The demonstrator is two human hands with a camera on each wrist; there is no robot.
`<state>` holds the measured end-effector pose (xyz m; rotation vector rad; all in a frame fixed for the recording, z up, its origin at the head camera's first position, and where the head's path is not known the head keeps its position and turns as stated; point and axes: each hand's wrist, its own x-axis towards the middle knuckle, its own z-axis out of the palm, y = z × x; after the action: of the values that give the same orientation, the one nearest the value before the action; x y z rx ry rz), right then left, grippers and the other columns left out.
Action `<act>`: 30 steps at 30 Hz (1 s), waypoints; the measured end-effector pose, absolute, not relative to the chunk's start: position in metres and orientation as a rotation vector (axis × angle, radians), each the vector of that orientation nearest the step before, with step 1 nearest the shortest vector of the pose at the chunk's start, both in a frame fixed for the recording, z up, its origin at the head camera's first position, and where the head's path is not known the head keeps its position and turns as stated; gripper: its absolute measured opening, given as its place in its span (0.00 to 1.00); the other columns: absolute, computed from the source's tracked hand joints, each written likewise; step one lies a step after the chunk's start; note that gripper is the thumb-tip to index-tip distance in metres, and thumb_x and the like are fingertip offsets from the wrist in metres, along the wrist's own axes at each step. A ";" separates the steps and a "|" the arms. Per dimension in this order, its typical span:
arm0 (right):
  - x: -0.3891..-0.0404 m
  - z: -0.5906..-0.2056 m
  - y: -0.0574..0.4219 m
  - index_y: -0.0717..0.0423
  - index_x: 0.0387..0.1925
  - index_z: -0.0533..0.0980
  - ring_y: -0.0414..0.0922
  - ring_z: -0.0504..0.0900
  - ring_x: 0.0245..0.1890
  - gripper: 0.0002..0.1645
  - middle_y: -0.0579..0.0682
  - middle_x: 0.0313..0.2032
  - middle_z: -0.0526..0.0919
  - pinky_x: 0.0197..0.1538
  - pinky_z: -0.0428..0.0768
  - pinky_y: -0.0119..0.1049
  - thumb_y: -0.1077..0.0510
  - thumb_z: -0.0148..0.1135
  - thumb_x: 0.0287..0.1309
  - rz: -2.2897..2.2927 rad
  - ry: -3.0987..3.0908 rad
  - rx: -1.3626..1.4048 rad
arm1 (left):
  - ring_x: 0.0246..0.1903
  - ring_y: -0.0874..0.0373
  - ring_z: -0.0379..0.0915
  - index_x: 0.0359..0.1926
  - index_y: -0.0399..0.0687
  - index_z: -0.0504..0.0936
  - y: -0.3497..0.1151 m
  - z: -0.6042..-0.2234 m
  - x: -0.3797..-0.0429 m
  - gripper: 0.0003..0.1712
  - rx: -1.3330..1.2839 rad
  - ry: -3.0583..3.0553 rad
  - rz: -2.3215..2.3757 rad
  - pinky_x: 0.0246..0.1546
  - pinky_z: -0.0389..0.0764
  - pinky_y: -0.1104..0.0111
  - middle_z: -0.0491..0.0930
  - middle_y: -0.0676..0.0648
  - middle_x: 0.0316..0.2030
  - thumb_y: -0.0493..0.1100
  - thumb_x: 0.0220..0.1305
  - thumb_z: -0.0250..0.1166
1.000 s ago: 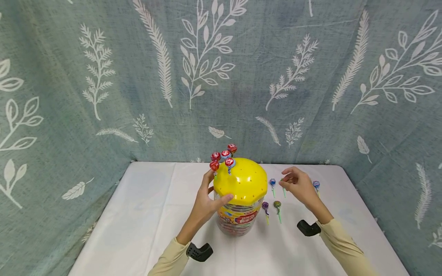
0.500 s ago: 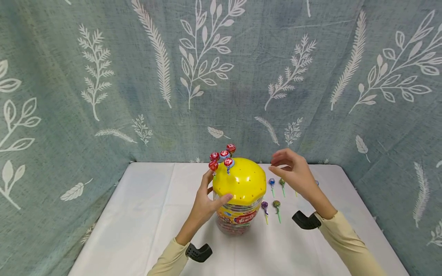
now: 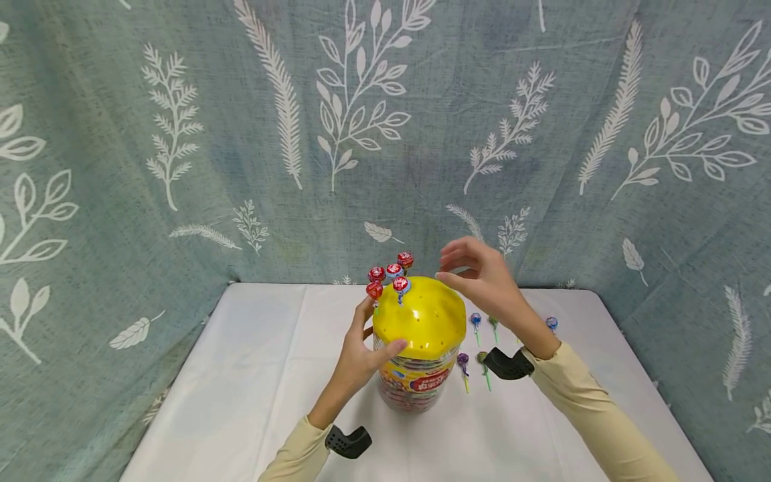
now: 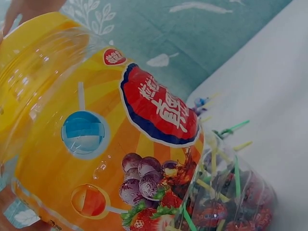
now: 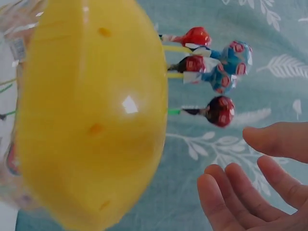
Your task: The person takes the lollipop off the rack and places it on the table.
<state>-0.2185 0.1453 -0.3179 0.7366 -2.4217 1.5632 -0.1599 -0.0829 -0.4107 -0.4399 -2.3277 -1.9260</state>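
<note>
A clear candy jar (image 3: pixel 415 395) with a yellow lid (image 3: pixel 436 321) stands upright on the table. The lid is dotted with small holes, and several red and blue lollipops (image 3: pixel 401 285) stick up from its left rear part. My left hand (image 3: pixel 361 356) grips the jar at the lid's left side, thumb on the front rim, fingers partly hidden behind. Above the lid's right rear edge hovers my right hand (image 3: pixel 484 278). In the right wrist view its loosely bent fingers (image 5: pixel 211 197) hold nothing and stay apart from the lollipops. Fruit pictures cover the jar's label (image 4: pixel 101 159).
Right of the jar, several lollipops lie on the white-covered table (image 3: pixel 241 388): a blue one (image 3: pixel 476 319), a purple one (image 3: pixel 462 360) and a blue-purple one (image 3: pixel 551 323) among them. A leaf-patterned curtain (image 3: pixel 229 167) hangs behind and at both sides.
From over the lollipops on the table, my right hand has risen and moved left to above the lid's edge. My left hand keeps its grip on the jar.
</note>
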 end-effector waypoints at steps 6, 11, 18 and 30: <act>-0.229 -0.316 0.124 0.56 0.47 0.73 0.47 0.81 0.41 0.18 0.53 0.41 0.81 0.46 0.80 0.41 0.63 0.66 0.54 1.614 -2.436 0.780 | 0.68 0.44 0.47 0.72 0.45 0.49 -0.083 -0.410 -0.159 0.50 -0.433 -2.346 -1.923 0.62 0.59 0.46 0.51 0.42 0.71 0.49 0.56 0.67; -0.234 -0.320 0.108 0.57 0.48 0.72 0.48 0.81 0.40 0.20 0.54 0.42 0.81 0.46 0.80 0.43 0.65 0.67 0.53 1.619 -2.470 0.795 | 0.68 0.45 0.48 0.72 0.46 0.49 -0.083 -0.410 -0.159 0.49 -0.417 -2.360 -1.919 0.63 0.58 0.47 0.52 0.43 0.71 0.48 0.56 0.67; -0.237 -0.326 0.091 0.56 0.47 0.73 0.47 0.82 0.34 0.18 0.52 0.37 0.83 0.41 0.81 0.40 0.69 0.63 0.54 1.583 -2.479 0.764 | 0.68 0.45 0.49 0.72 0.47 0.50 -0.083 -0.410 -0.159 0.49 -0.419 -2.349 -1.905 0.62 0.59 0.46 0.52 0.43 0.70 0.48 0.56 0.67; -0.228 -0.309 0.096 0.66 0.47 0.71 0.55 0.82 0.39 0.17 0.63 0.39 0.82 0.45 0.80 0.47 0.71 0.62 0.55 1.714 -2.232 0.780 | 0.68 0.44 0.49 0.72 0.45 0.50 -0.082 -0.410 -0.160 0.49 -0.436 -2.335 -1.900 0.62 0.60 0.46 0.52 0.42 0.70 0.47 0.56 0.67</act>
<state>-0.2276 0.0956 -0.3092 0.7798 -2.2318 1.7136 -0.1598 -0.0822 -0.4103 -0.4363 -2.3349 -1.9004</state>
